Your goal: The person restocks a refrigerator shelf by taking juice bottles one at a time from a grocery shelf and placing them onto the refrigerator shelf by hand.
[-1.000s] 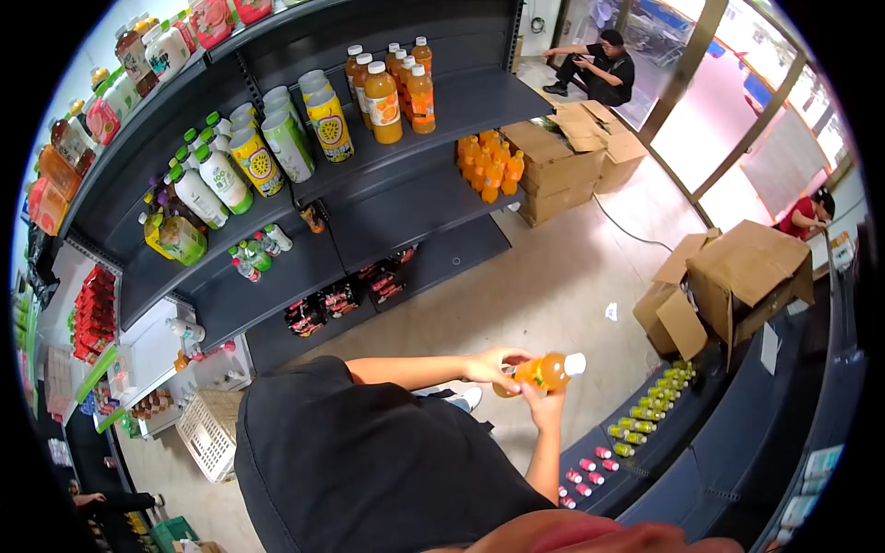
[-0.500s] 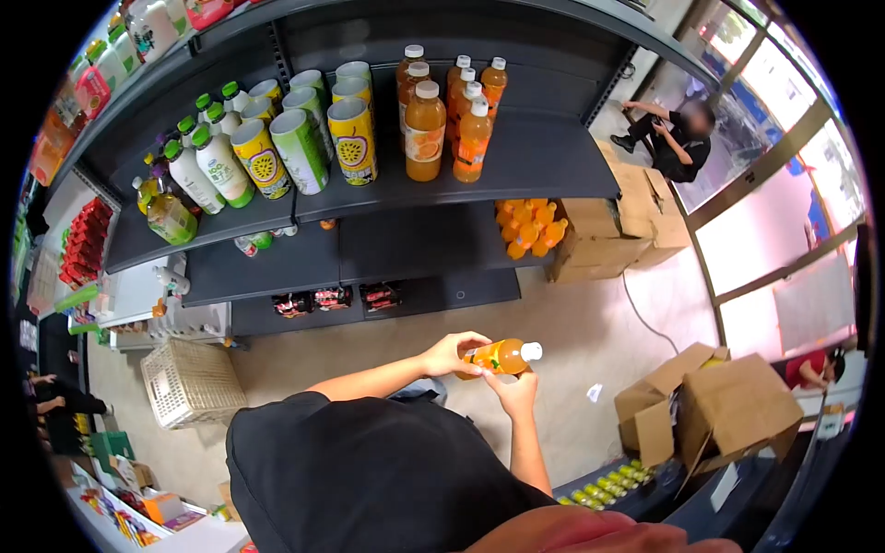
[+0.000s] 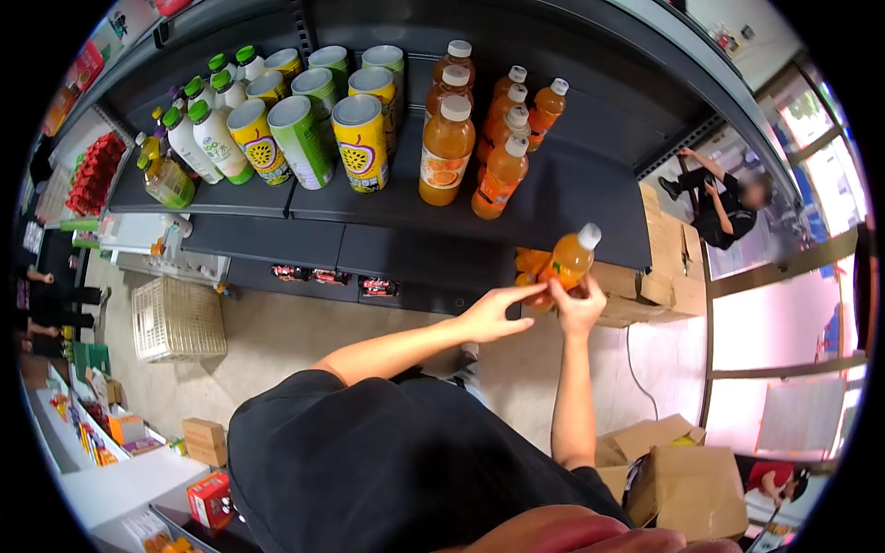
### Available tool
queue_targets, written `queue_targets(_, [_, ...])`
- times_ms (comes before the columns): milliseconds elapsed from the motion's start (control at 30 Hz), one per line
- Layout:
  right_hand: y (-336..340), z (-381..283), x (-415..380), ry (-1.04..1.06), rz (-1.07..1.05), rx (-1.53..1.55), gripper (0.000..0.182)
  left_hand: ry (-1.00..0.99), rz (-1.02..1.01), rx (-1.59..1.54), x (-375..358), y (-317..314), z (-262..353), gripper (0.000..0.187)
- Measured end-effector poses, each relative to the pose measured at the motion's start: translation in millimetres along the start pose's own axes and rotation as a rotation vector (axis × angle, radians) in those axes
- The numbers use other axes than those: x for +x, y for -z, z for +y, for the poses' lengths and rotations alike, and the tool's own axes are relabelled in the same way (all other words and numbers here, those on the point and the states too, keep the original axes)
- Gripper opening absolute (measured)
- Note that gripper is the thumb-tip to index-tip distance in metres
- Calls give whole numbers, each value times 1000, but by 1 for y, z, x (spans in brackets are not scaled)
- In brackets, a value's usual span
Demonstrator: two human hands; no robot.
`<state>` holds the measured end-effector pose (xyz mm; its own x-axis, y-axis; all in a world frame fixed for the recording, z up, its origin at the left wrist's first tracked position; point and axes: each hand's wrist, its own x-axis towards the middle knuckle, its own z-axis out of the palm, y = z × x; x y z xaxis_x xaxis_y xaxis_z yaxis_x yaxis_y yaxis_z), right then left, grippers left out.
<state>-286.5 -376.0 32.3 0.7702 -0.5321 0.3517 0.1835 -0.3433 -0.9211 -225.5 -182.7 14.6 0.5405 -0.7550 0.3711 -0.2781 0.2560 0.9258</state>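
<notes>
My right hand (image 3: 581,306) grips a bottle of orange drink (image 3: 572,262) by its lower part. The bottle leans to the right, its white cap up, in front of the shelf's edge. Just left of it is my left hand (image 3: 498,314), thumb and fingers apart, with the fingertips right at the bottle's lower end. On the upper shelf (image 3: 369,205) stand a row of orange drink bottles with small caps (image 3: 503,177) and a row of wider orange juice bottles (image 3: 446,152). Behind my right hand, more orange bottles (image 3: 530,263) are partly hidden on the lower shelf.
Left of the juice stand yellow and green cans (image 3: 361,147) and green-capped white bottles (image 3: 217,138). A wicker basket (image 3: 177,318) is on the floor. Cardboard boxes (image 3: 687,488) stand behind me at the right. A person (image 3: 733,207) sits beyond the shelf's right end.
Both hands have moved up and right towards the shelf with the bottle. My left hand has let go of it, and the bottle has turned more upright. The view has shifted as well.
</notes>
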Motion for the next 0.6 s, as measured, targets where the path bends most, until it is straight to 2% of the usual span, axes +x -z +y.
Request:
queue_targets(33, [-7,-8,25,-19,16,17,44,9,70,45,17,-5,-7,74])
queue_targets(67, [-9,2,50,67,18,-69,50,84,127,65,40,-5,-11,76])
queue_targets(100, [-21,9,74,109,46,48,51,174,185,73,57,-9,-17,78])
queue_targets(167, [-32,26,118,135,5,173,51,117,339,99,92,-10,-28,80])
queue_targets(233, [-44,33,153,35,30,-88,56,118,416,231,116,-6,-55,88])
queue_targets(300, [-61,48,180,115,44,-81,59,131,495,298,140,2,-63,92])
queue_targets(433, [-84,56,216,230,65,-99,62,89,559,236,176,20,-94,94])
queue_targets(567, [-96,75,244,261,-36,-36,65,108,623,221,196,24,-100,96])
queue_targets(600, [-96,74,249,209,-91,18,66,134,630,234,200,22,-99,97])
